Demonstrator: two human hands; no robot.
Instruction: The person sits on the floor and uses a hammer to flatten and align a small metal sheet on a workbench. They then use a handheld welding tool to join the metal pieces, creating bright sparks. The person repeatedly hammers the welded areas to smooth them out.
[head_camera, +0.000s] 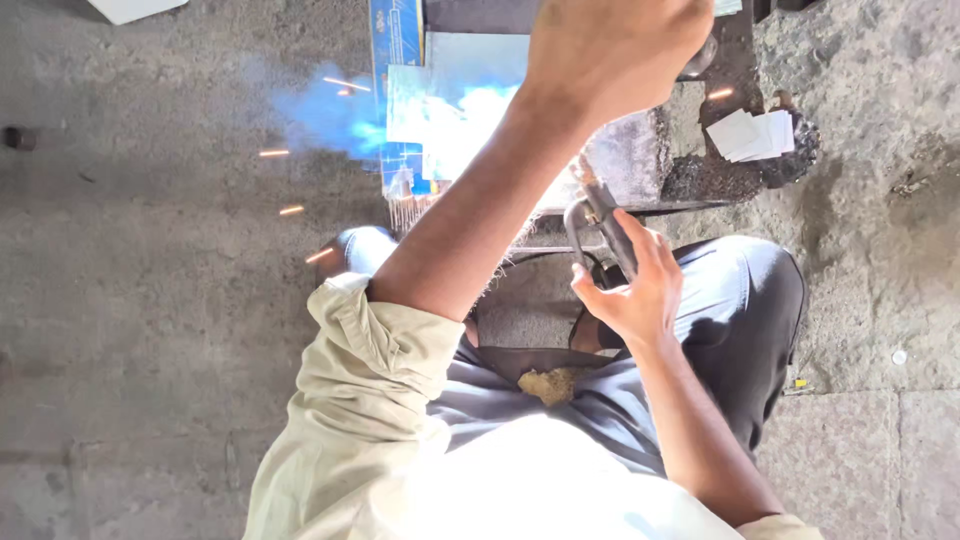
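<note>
On rough grey concrete floor (150, 300), right hand (630, 290) grasps a welding holder (600, 225); left hand's (610, 45) grip unclear.

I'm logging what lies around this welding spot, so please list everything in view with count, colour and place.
Welding holder: one, dark metal, centre, in the right hand's grip.
Metal plate: one, grey, top centre, behind the glare.
Blue glare and smoke: one patch, upper left of centre.
Sparks: several, orange, over the floor at left.
White cards: a few, top right, on a dark heap.
Concrete floor: grey, all around.
Trousers: grey, bent knees, centre right.
Shirt sleeve: cream, rolled, lower centre.
Left hand: raised near the camera, top centre.
Right hand: centre.
</note>
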